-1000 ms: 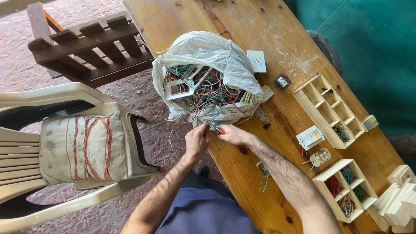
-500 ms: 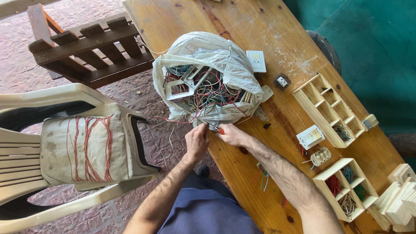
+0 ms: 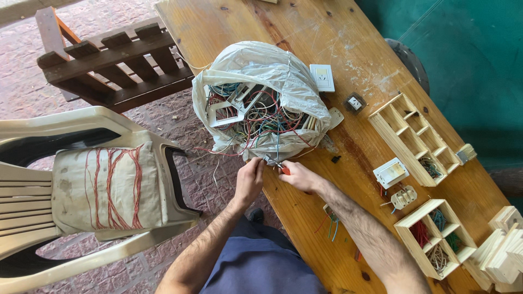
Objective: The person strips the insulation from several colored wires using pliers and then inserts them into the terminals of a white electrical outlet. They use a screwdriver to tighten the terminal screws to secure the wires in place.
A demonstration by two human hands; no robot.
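An open white plastic bag [image 3: 256, 71] full of tangled coloured wires [image 3: 261, 117] and white plastic frames lies on the wooden table [image 3: 305, 32]. At the bag's near edge, my left hand [image 3: 249, 181] pinches a wire end coming out of the bag. Touching it from the right, my right hand [image 3: 297, 175] grips a small red-handled tool [image 3: 281, 167], its tip at the same wire. Both hands meet at the table's near-left edge.
Two wooden compartment trays [image 3: 411, 136] [image 3: 436, 239] with wire pieces, white switch plates [image 3: 322, 77] [image 3: 390, 172], a socket piece [image 3: 403, 197] and stacked wooden blocks [image 3: 504, 250] lie on the right. A plastic chair [image 3: 92, 185] with a cushion and a wooden bench [image 3: 114, 65] stand on the left.
Both hands stay at the bag's near edge; they have shifted only slightly, still working the same wire.
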